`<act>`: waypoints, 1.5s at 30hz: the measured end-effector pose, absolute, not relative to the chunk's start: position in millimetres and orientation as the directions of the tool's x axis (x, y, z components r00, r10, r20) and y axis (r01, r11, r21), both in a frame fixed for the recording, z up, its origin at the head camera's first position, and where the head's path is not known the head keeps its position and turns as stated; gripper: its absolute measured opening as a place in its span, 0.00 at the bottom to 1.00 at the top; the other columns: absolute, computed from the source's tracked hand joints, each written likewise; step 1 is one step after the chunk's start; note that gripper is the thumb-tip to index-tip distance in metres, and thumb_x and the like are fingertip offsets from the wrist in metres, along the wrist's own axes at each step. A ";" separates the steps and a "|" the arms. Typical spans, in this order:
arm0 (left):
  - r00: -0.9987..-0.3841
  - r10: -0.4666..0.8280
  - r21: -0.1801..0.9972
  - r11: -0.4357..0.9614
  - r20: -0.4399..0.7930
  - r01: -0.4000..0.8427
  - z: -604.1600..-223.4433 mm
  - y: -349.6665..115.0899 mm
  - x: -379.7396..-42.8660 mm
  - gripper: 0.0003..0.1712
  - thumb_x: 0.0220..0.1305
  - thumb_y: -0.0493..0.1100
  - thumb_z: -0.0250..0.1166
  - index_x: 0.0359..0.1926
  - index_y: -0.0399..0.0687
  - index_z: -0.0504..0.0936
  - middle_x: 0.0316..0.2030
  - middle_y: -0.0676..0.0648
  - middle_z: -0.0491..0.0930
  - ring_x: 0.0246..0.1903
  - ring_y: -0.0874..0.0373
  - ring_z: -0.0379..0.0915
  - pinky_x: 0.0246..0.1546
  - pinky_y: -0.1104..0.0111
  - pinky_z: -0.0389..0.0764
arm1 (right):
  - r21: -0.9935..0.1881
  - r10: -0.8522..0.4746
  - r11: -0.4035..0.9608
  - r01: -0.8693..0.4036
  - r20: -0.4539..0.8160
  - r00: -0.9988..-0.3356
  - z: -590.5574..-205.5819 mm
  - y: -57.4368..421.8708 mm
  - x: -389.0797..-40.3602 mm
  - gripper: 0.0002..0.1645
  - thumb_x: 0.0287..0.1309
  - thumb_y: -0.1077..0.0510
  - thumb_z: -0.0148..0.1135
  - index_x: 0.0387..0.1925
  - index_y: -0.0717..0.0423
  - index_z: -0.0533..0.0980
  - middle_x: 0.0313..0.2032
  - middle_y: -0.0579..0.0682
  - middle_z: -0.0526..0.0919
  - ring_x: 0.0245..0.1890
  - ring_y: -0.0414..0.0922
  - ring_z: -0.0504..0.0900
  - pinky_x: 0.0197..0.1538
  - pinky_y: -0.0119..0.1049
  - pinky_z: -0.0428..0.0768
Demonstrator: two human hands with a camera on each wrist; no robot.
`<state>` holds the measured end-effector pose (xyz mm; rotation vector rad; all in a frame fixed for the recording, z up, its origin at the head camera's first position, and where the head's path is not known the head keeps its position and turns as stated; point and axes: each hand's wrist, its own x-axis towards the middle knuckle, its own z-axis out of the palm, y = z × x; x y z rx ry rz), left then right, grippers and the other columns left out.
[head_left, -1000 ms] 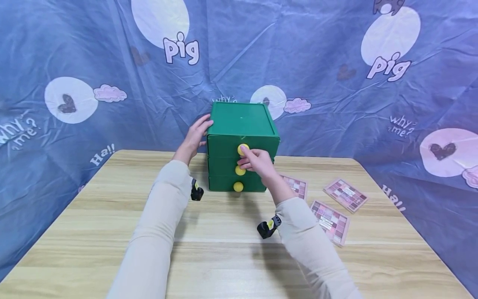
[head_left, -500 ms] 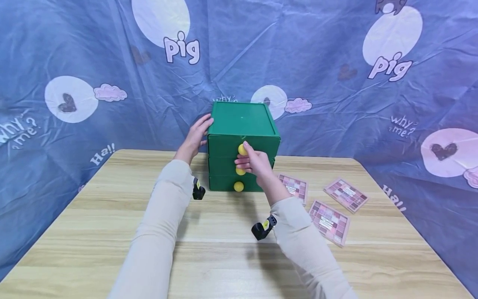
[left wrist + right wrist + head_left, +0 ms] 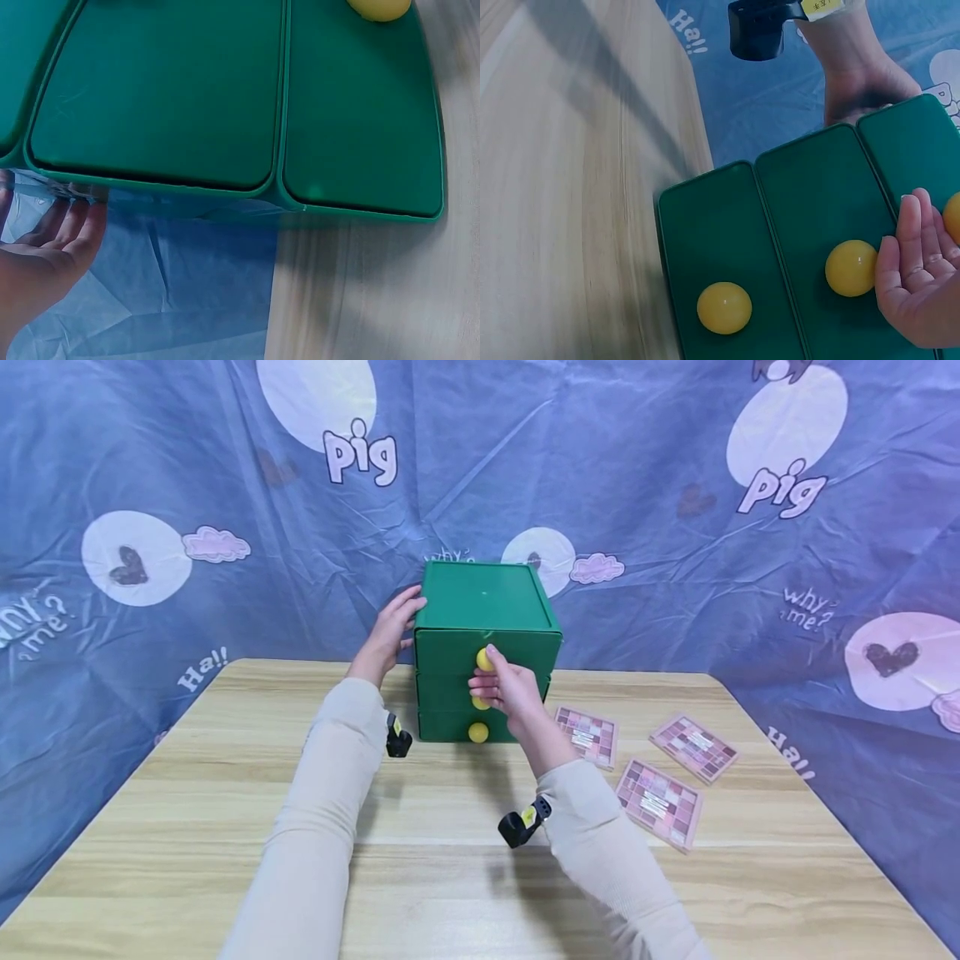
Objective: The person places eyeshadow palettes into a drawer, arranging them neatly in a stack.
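A green drawer box [image 3: 487,597] with three stacked drawers stands at the back of the table, each front bearing a round yellow knob. My left hand [image 3: 386,631] rests against the box's left side, its fingers extended; in the left wrist view the fingertips [image 3: 94,225] touch that side wall. With thumb and fingers, my right hand [image 3: 516,692] holds the top knob [image 3: 484,659]. Its lower fingers partly cover the middle knob [image 3: 479,702] in the head view. The bottom knob [image 3: 477,732] shows fully. All three drawer fronts look nearly flush.
Three flat pink palettes, the nearest palette [image 3: 660,803] among them, lie on the wooden table [image 3: 435,877] right of the box. A blue printed cloth [image 3: 645,460] hangs close behind the box. Each wrist carries a black camera.
My right hand's fingers have shifted slightly left and curled in around the top knob, and its wrist has moved a little left. The left hand and the box have stayed in place.
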<state>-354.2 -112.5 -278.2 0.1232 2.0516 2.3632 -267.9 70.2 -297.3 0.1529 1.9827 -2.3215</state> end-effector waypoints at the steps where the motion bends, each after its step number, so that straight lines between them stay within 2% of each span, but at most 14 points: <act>1: -0.997 0.057 0.989 -0.143 0.052 0.044 -278.2 -112.6 -354.3 0.28 0.56 0.49 0.55 0.60 0.58 0.63 0.55 0.48 0.63 0.52 0.51 0.60 0.45 0.58 0.60 | -0.979 0.003 -0.159 0.129 -0.131 -0.991 -297.6 69.7 -267.3 0.30 0.52 0.40 0.53 0.33 0.66 0.74 0.22 0.51 0.79 0.21 0.41 0.78 0.38 0.37 0.74; 14: -0.998 0.046 0.988 -0.153 0.038 0.031 -279.2 -115.5 -352.7 0.28 0.56 0.49 0.55 0.60 0.59 0.64 0.56 0.49 0.64 0.52 0.52 0.60 0.47 0.56 0.60 | -0.980 0.029 -0.188 0.065 -0.072 -0.997 -314.7 67.8 -265.1 0.31 0.48 0.38 0.55 0.29 0.64 0.76 0.23 0.53 0.78 0.21 0.42 0.78 0.36 0.36 0.75; 20: -0.998 0.052 0.986 -0.164 0.046 0.037 -279.9 -114.9 -351.4 0.28 0.56 0.49 0.55 0.60 0.59 0.64 0.55 0.48 0.64 0.52 0.52 0.61 0.46 0.57 0.60 | -0.980 0.053 -0.172 0.096 -0.106 -0.993 -303.6 65.8 -246.6 0.31 0.51 0.39 0.53 0.33 0.66 0.75 0.23 0.53 0.78 0.22 0.43 0.78 0.36 0.35 0.74; 33: -0.997 0.053 0.982 -0.185 0.060 0.050 -281.2 -112.5 -352.8 0.28 0.56 0.49 0.55 0.59 0.57 0.64 0.55 0.48 0.65 0.53 0.52 0.61 0.47 0.56 0.59 | -0.978 0.067 -0.200 0.062 -0.077 -0.995 -306.6 66.7 -231.0 0.28 0.52 0.40 0.53 0.28 0.65 0.74 0.20 0.52 0.78 0.21 0.43 0.77 0.33 0.35 0.73; 41: -0.997 0.047 0.980 -0.193 0.060 0.050 -281.8 -111.8 -353.1 0.28 0.56 0.49 0.55 0.59 0.58 0.64 0.54 0.47 0.65 0.52 0.52 0.61 0.46 0.57 0.59 | -0.973 0.059 -0.227 0.044 -0.059 -0.996 -307.5 66.9 -221.1 0.29 0.51 0.41 0.55 0.30 0.68 0.74 0.22 0.53 0.77 0.23 0.43 0.77 0.38 0.39 0.73; 45: -0.997 0.046 0.981 -0.187 0.061 0.052 -282.1 -111.8 -353.0 0.28 0.56 0.49 0.55 0.59 0.58 0.64 0.54 0.48 0.65 0.52 0.53 0.61 0.46 0.57 0.59 | -0.971 0.058 -0.236 0.040 -0.055 -0.997 -309.0 66.8 -217.7 0.30 0.52 0.42 0.54 0.31 0.70 0.73 0.21 0.52 0.77 0.22 0.42 0.77 0.37 0.37 0.73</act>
